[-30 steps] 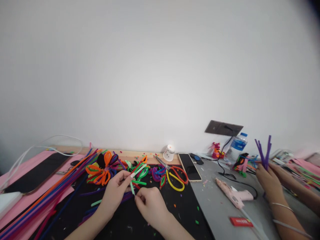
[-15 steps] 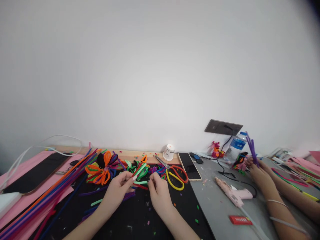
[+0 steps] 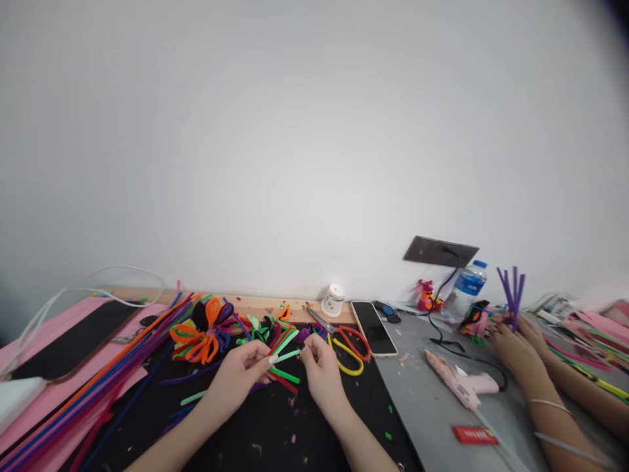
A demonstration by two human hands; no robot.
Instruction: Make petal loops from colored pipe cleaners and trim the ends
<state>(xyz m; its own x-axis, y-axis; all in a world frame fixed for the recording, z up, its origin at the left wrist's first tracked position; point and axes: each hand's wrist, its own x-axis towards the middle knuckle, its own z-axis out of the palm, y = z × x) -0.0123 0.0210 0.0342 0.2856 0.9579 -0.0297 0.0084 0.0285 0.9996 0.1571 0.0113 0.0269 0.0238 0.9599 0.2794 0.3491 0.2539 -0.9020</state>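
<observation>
My left hand (image 3: pixel 240 377) and my right hand (image 3: pixel 322 373) are closed in a pinch on the two ends of a short light green pipe cleaner piece (image 3: pixel 286 356), held level above the black mat (image 3: pixel 275 432). Just behind it lie looped pipe cleaner shapes (image 3: pixel 209 331) in orange, green, purple and red. More short green and red pieces (image 3: pixel 285 377) lie under my hands.
Long pipe cleaners (image 3: pixel 98 380) fan out at left over pink sheets. Scissors (image 3: pixel 344 344), a phone (image 3: pixel 373 328), a small white cup (image 3: pixel 333 300), a pink glue gun (image 3: pixel 457 383) and a water bottle (image 3: pixel 464 288) stand to the right. Another person's hands (image 3: pixel 515 341) hold purple pipe cleaners (image 3: pixel 512 292).
My right hand has moved up and right, from near the mat to the free end of the green piece. The green piece now lies level between both hands. The other person's purple bundle shifted.
</observation>
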